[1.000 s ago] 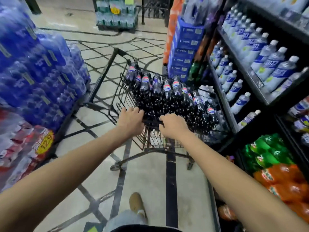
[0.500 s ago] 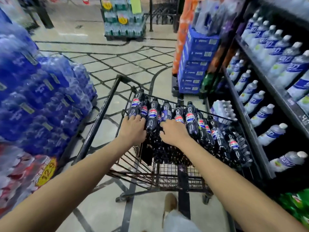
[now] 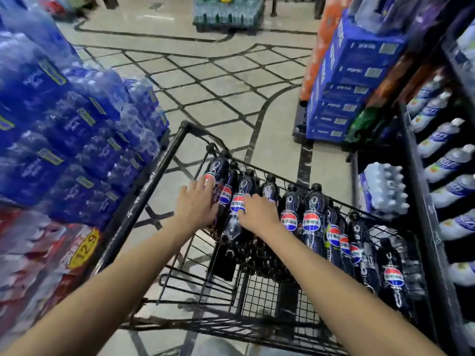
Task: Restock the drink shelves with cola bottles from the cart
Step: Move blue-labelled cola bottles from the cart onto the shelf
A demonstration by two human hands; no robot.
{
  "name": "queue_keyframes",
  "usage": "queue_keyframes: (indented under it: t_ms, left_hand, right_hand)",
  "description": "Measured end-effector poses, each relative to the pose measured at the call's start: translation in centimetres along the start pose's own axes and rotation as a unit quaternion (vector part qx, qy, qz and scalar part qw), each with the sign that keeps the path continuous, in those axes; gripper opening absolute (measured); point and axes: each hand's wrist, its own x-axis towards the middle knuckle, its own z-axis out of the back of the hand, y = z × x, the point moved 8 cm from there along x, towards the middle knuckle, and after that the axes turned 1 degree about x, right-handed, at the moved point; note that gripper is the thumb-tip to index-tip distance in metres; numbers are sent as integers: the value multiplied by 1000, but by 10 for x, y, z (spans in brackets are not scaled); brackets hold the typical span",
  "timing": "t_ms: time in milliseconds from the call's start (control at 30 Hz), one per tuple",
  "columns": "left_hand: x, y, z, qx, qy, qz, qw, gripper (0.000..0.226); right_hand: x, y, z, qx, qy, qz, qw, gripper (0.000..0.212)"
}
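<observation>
- Cola bottles (image 3: 311,222), dark with red, white and blue labels, stand and lean packed in a row along the far side of the cart (image 3: 141,199).
- Left hand (image 3: 196,204): fingers laid across the label of the leftmost bottle (image 3: 218,165), in contact. Whether they close round it cannot be told.
- Right hand (image 3: 259,217): fingers bent over the next bottle (image 3: 244,186), just beside its label. The thumb is hidden, so the grip cannot be told.
- Cart: black wire basket, near half bare mesh, with a black bar along its left edge.
- Floor (image 3: 218,93): pale polished tile with dark inlaid lines in a lattice.
- Left of cart: shrink-wrapped blue packs (image 3: 77,124) stacked high, over red packs (image 3: 30,265) bearing a yellow price tag (image 3: 84,246).
- Right of cart: black shelves (image 3: 415,176) holding white-capped bottles (image 3: 447,160). A wrapped pack of clear bottles (image 3: 383,188) sits low beside them.
- Beyond: stacked blue cartons (image 3: 344,80) at the shelf end, and a pallet of bottled water (image 3: 228,11) across the aisle.
</observation>
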Motion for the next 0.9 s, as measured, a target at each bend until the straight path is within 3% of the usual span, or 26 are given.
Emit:
queue_keyframes:
  t_ms: [200, 433, 667, 900]
  left_hand:
    - [19, 9, -18, -53, 11, 61, 997, 80]
    - [33, 16, -32, -121, 16, 120, 985, 79]
    - [39, 13, -34, -159, 28, 158, 974, 63]
    - [33, 16, -24, -253, -9, 152, 955, 61]
  right_hand:
    - [23, -14, -31, 143, 26, -104, 984, 68]
    - [32, -19, -62, 295, 35, -221, 929, 95]
    - [35, -25, -69, 320, 26, -285, 903, 78]
    - [33, -28, -58, 346, -15, -254, 903, 71]
